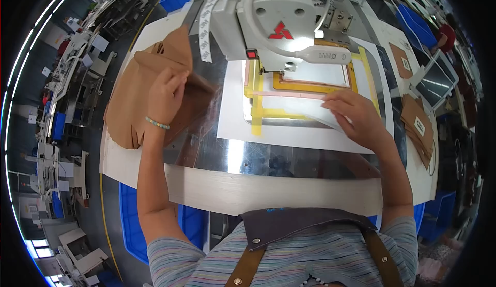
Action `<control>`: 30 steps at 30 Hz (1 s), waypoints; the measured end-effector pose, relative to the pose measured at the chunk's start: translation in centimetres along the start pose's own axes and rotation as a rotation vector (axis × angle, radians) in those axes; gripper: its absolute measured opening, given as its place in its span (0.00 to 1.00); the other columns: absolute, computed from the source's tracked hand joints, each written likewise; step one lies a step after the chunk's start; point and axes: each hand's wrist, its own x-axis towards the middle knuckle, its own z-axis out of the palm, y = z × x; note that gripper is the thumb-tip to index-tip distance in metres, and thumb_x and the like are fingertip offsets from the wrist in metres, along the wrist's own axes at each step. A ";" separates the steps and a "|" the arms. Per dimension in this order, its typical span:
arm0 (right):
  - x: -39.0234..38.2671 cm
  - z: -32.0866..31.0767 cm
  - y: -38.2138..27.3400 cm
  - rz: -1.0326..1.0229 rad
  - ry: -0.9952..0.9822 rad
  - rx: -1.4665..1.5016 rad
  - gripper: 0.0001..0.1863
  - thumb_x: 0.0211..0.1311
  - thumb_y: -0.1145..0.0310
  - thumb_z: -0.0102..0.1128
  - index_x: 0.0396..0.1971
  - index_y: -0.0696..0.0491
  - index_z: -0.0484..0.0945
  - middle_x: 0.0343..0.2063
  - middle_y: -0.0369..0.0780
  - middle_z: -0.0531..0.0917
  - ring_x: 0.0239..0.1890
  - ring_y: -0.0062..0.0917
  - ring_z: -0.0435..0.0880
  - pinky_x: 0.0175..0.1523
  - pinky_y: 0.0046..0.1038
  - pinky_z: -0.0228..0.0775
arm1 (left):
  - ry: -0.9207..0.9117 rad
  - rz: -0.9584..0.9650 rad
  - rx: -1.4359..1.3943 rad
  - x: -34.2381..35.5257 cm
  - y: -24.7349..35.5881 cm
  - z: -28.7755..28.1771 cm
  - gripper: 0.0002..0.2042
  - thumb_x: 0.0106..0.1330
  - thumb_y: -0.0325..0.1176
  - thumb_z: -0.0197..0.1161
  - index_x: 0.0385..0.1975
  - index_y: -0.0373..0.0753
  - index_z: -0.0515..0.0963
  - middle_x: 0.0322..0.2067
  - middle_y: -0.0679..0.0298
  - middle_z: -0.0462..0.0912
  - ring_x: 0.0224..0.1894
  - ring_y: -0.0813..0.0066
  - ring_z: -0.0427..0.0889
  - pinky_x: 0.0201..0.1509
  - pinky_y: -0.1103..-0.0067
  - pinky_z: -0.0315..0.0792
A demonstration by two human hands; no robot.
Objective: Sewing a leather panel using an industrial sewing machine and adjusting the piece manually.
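Observation:
My left hand [168, 92] is closed on the edge of a brown fabric piece [180, 47], its fingers pinched together. That piece belongs to a loose, folded heap of brown fabric [129, 93] on the left of the work surface. On the right, my right hand [356, 117] has its thumb and fingers closed at the edge of a thin white sheet [315, 109], which slants over the near part of the template. The yellow-edged template [274, 113] lies on white paper [232, 109] under the sewing machine head [279, 21].
A metal plate [206, 155] reflects light in front of the template. Brown pieces with white labels [418, 132] are stacked at the right edge, near a tilted screen [436, 78]. Blue bins [194, 230] sit below the table's front edge. A white cable and handheld control [323, 54] hang by the machine.

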 end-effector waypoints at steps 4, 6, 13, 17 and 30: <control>2.3 4.4 -2.3 -0.244 -0.093 -0.053 0.20 0.56 0.79 0.70 0.50 0.54 0.85 0.55 0.43 0.87 0.51 0.39 0.87 0.53 0.38 0.80 | -0.294 0.207 0.080 -5.8 4.9 1.9 0.15 0.61 0.23 0.68 0.49 0.37 0.87 0.35 0.64 0.80 0.39 0.64 0.83 0.41 0.69 0.80; 3.2 6.3 -2.0 -0.245 -0.114 -0.115 0.20 0.56 0.77 0.70 0.52 0.56 0.84 0.58 0.43 0.85 0.50 0.36 0.87 0.51 0.37 0.80 | -0.305 0.225 0.105 -6.9 6.2 2.9 0.18 0.60 0.25 0.67 0.51 0.36 0.86 0.37 0.65 0.80 0.41 0.66 0.83 0.42 0.71 0.81; 7.5 15.0 -1.7 -0.387 0.016 -0.426 0.09 0.57 0.70 0.70 0.38 0.54 0.84 0.38 0.37 0.81 0.41 0.26 0.83 0.38 0.28 0.75 | -0.264 0.085 0.183 -10.4 6.3 -0.3 0.16 0.63 0.25 0.67 0.52 0.36 0.85 0.40 0.62 0.83 0.41 0.62 0.84 0.42 0.69 0.80; 8.7 16.3 -1.9 -0.420 0.110 -0.465 0.04 0.54 0.70 0.70 0.27 0.51 0.82 0.30 0.34 0.78 0.39 0.24 0.82 0.32 0.26 0.71 | -0.245 0.048 0.237 -14.0 3.0 -2.8 0.12 0.65 0.24 0.67 0.48 0.35 0.84 0.40 0.60 0.84 0.41 0.59 0.84 0.43 0.68 0.80; 7.2 13.7 -0.8 -0.369 0.169 -0.491 0.04 0.53 0.69 0.69 0.28 0.49 0.82 0.29 0.32 0.77 0.36 0.23 0.80 0.32 0.24 0.71 | -0.253 -0.001 0.299 -12.6 -2.3 -0.7 0.12 0.64 0.20 0.65 0.46 0.33 0.85 0.40 0.59 0.83 0.43 0.59 0.84 0.47 0.67 0.80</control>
